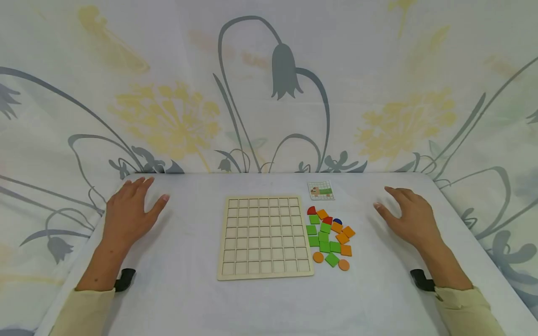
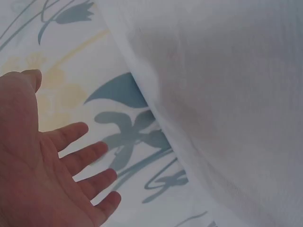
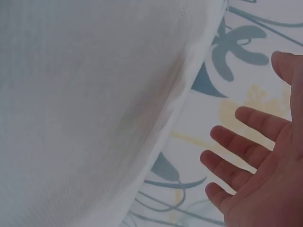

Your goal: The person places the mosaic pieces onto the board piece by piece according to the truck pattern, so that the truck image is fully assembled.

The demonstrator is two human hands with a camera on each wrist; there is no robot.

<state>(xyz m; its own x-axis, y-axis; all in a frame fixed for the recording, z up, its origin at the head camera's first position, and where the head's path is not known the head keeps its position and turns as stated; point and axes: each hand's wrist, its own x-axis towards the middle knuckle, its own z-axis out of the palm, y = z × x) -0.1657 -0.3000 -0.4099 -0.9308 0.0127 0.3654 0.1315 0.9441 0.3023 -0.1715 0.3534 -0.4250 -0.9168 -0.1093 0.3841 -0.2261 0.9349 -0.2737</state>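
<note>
While both hands lay flat with fingers spread and held nothing, the left hand and right hand flanked the empty grid board, its loose coloured tiles heaped nearer the right, within easy reach.

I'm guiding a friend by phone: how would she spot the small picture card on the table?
Start at the pale wooden grid board in the middle of the white table. Just off its far right corner, beyond the pile of green, orange, red and blue wooden tiles, lies the small printed picture card. It is the only flat paper thing there, white with a gridded picture.
</note>
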